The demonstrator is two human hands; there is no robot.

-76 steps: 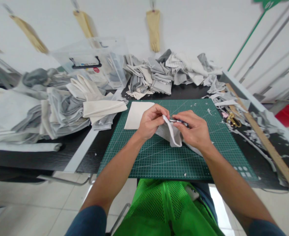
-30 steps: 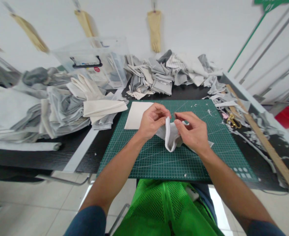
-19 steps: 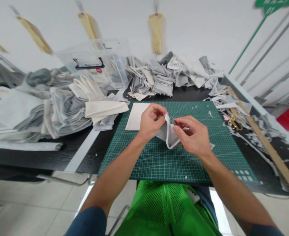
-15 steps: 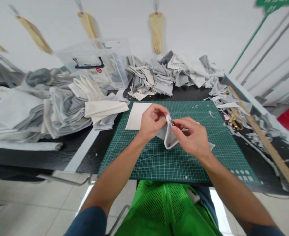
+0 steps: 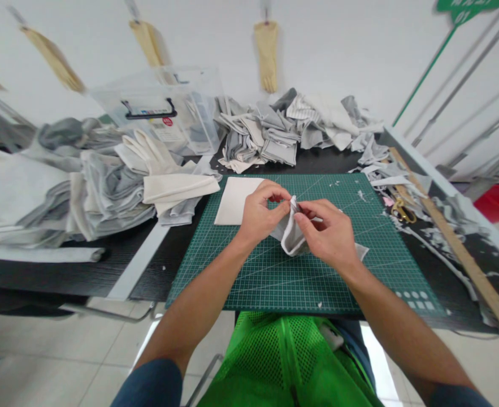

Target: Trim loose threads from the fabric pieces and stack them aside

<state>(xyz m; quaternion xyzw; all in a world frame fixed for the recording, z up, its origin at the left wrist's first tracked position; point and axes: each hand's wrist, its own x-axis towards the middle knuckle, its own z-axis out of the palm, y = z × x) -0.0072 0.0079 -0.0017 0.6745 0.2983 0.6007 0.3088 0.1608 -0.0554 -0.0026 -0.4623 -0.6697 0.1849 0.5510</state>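
Note:
A light grey piece of fabric [image 5: 292, 236] with a thick folded edge hangs between my two hands, above the green cutting mat [image 5: 257, 282]. My left hand [image 5: 264, 212] pinches the top of its edge between thumb and fingers. On the other side, my right hand [image 5: 329, 232] grips the same edge with thumb and forefinger, close to the left fingertips. Part of the fabric droops in a loop towards the mat, and a corner shows beyond my right wrist. A flat cream cloth [image 5: 234, 200] lies on the mat behind my left hand.
Heaped grey and cream fabrics [image 5: 105, 192] lie at the left, beside a clear plastic box [image 5: 156, 107]. Folded cloth pieces [image 5: 257, 135] are piled at the back. To the right are gold-handled scissors [image 5: 402, 210], fabric scraps and a wooden ruler [image 5: 456, 243].
Both hands keep hold of the fabric edge. A small dark item seen at my right fingertips earlier no longer shows. The view has shifted slightly.

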